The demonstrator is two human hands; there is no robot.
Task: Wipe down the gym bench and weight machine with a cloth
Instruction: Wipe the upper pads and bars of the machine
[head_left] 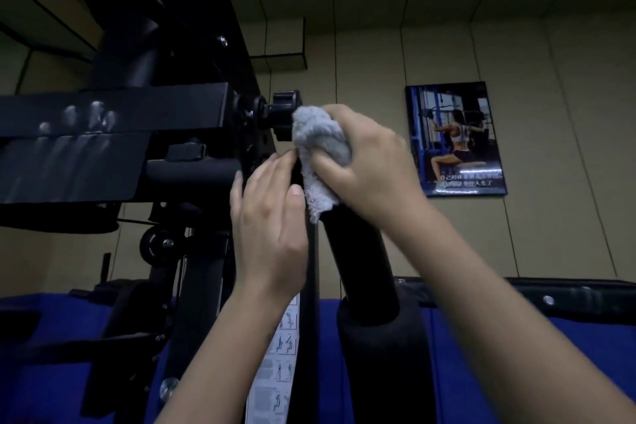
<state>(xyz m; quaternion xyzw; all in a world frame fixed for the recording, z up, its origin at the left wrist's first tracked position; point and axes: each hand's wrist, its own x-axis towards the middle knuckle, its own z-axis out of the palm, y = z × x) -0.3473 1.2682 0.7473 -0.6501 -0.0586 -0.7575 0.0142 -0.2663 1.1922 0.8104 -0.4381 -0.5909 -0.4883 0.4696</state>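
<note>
A black weight machine fills the left and centre of the head view. My right hand grips a bunched grey cloth and holds it against the black adjustment knob and the top of a black padded roller. My left hand lies with straight fingers on the machine's black upright post, just below and left of the cloth. The cloth's lower end hangs between my two hands.
A strip of exercise diagrams runs down the post under my left wrist. A small pulley wheel sits low left. Blue padding lies below. A framed fitness poster hangs on the tan wall at right.
</note>
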